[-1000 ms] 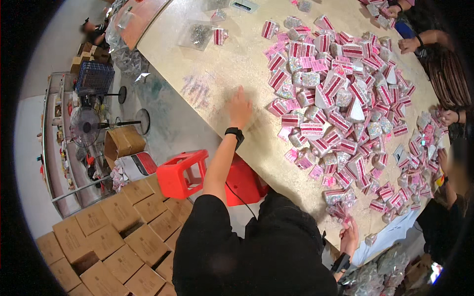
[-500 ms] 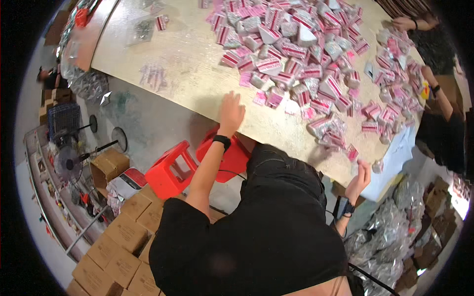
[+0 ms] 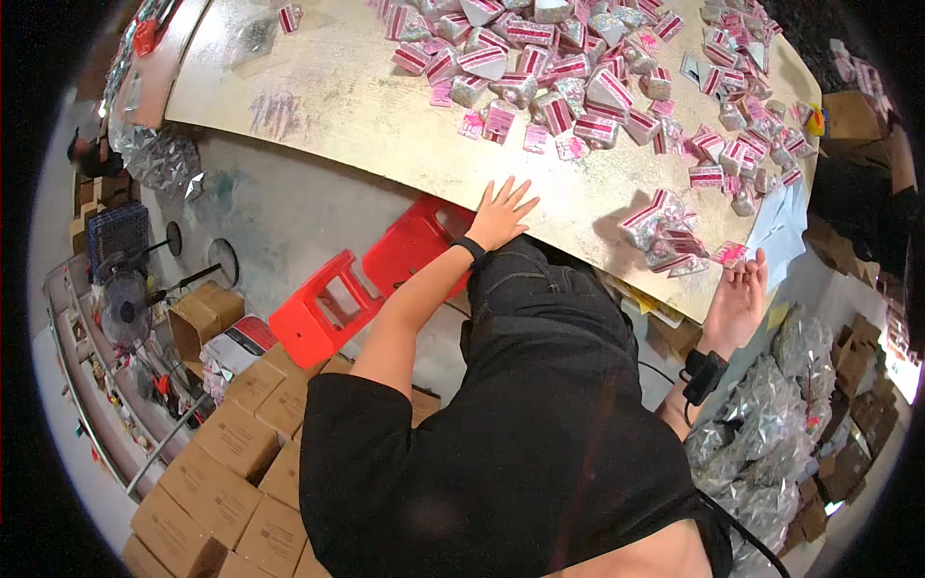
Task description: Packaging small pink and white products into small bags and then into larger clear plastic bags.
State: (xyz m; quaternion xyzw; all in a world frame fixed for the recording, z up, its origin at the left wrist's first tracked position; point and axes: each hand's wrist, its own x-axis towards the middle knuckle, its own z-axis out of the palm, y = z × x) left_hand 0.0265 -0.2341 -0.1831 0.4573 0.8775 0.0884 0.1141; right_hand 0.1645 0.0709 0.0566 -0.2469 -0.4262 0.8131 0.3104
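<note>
Worktop (image 3: 356, 116) edge lies under the left hand (image 3: 499, 220), fingers spread wide, perhaps for balance. The right hand (image 3: 738, 301) curls at a pink tag (image 3: 730, 254) beside a clump of wrapped cake-slice pieces (image 3: 665, 234); whether it grips is unclear. The larger pile (image 3: 568, 69) lies beyond.

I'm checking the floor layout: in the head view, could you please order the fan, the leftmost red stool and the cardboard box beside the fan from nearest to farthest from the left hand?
1. Leftmost red stool, to the lower left of the left hand.
2. Cardboard box, farther left, beyond the stool.
3. Fan, farthest left.
</note>
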